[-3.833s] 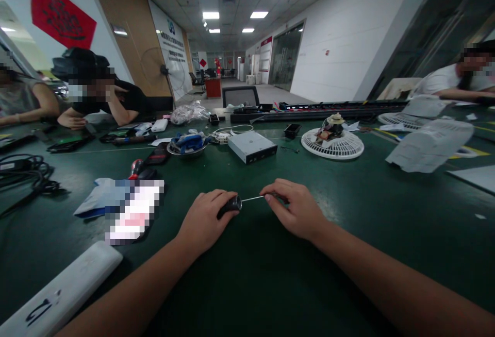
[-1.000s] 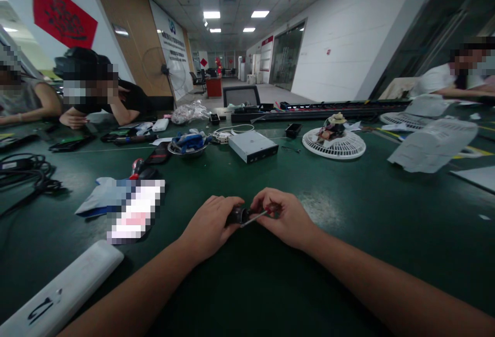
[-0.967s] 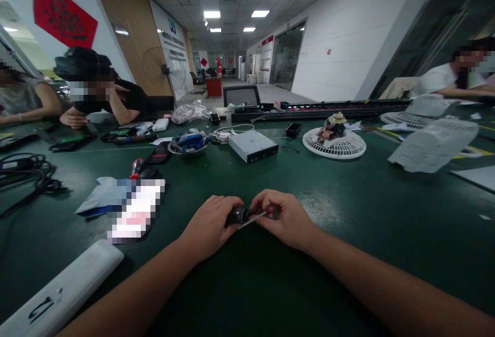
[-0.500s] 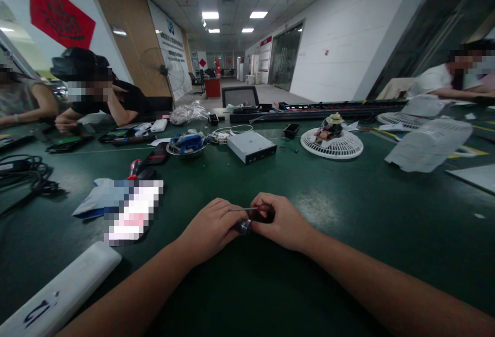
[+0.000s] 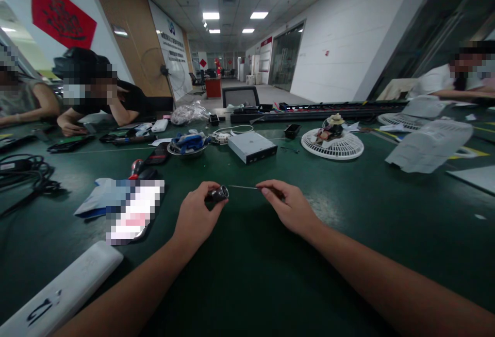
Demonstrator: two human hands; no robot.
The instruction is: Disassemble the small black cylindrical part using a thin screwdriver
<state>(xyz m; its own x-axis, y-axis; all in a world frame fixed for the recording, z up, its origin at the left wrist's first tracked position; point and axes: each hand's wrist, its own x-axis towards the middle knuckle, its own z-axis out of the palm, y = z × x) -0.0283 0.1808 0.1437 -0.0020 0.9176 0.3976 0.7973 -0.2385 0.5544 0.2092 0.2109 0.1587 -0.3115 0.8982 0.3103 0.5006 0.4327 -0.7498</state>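
My left hand [image 5: 197, 211] grips a small black cylindrical part [image 5: 218, 194] with a metal rim, its open end facing right. My right hand [image 5: 288, 204] pinches a thin screwdriver, whose steel shaft [image 5: 243, 187] points left toward the part. The shaft's tip stops just short of the part, with a small gap between them. The screwdriver's handle is hidden inside my right fingers. Both hands are raised a little above the green bench mat [image 5: 255, 275].
A silver optical drive [image 5: 252, 147], a metal bowl [image 5: 187, 151] of blue items and a white fan base [image 5: 332, 145] stand ahead. A blurred packet [image 5: 133, 211] and a white plastic bar [image 5: 62, 290] lie left. Co-workers sit at the far sides.
My hands have separated after being close together at the centre. The left hand has moved left with the black part, and the screwdriver shaft now points left and is drawn clear of the part.
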